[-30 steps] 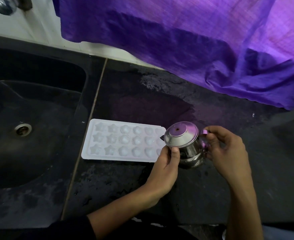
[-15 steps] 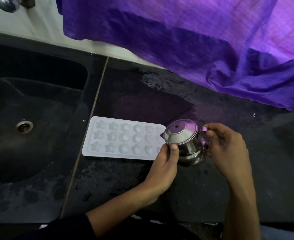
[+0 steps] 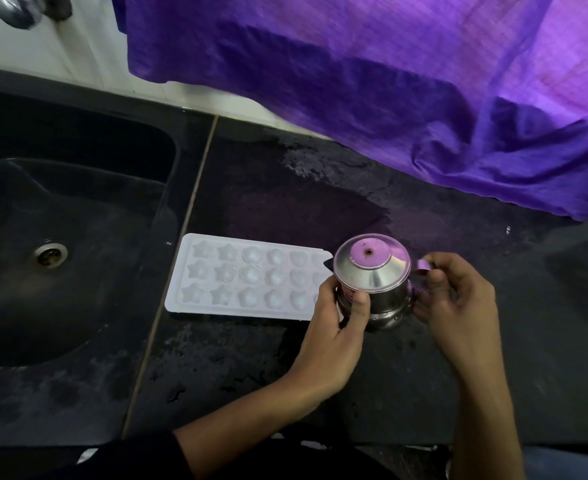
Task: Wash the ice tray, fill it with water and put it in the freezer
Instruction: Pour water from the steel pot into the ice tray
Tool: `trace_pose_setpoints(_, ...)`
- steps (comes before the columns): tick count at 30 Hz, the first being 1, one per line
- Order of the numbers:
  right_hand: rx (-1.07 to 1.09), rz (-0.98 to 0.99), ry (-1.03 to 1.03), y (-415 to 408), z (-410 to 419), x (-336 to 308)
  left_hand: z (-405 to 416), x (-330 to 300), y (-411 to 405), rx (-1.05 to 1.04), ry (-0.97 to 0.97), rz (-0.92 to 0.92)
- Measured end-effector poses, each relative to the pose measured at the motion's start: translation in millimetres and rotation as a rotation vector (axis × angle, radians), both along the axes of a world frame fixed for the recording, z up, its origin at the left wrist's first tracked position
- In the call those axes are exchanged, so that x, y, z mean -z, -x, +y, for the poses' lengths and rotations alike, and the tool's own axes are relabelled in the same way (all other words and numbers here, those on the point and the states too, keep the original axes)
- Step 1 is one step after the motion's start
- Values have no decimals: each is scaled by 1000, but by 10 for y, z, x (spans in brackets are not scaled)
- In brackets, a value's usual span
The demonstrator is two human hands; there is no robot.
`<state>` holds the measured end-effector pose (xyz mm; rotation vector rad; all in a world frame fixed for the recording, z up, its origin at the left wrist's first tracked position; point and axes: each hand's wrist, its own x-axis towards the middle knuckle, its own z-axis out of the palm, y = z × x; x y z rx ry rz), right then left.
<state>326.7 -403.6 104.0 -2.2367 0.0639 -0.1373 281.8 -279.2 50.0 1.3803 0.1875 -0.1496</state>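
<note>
Lying flat on the dark countertop [image 3: 320, 382], just right of the sink edge: one white ice tray [image 3: 247, 277], long side running left to right, its moulded cells in three rows, star shapes at the left end and rounder shapes toward the right. The tray's right end is hidden behind the kettle and the left hand. Whether the cells hold water cannot be told.

Item: small steel kettle [image 3: 372, 282], lidded, the lid cone-shaped with a flat top reflecting purple. It stands at the tray's right end; its dark spout tip points left over the tray's far right corner.

Item: left hand [image 3: 334, 337], fingers and thumb curled round the kettle's body on the near left side, gripping it.

Item: right hand [image 3: 458, 306], fingers curled at the kettle's handle on the right side, holding it.

Item: black sink [image 3: 78, 188], left of the counter, with a round metal drain [image 3: 51, 255] in its floor.

Item: purple cloth [image 3: 389, 81], hanging across the upper right, its lower edge over the back of the counter.

Item: metal tap [image 3: 15, 8], top left corner, blurred.

Counter surface shows wet patches around the tray.
</note>
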Motion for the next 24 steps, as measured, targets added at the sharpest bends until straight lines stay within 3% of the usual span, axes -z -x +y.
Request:
trace_pose_setpoints(7, -11, 33, 33, 80, -17, -37, -41, -2, 59, 30, -22, -36)
trace_pose_setpoints(24, -61, 50, 307, 114, 105, -154, -103, 139, 115, 104, -37, 121)
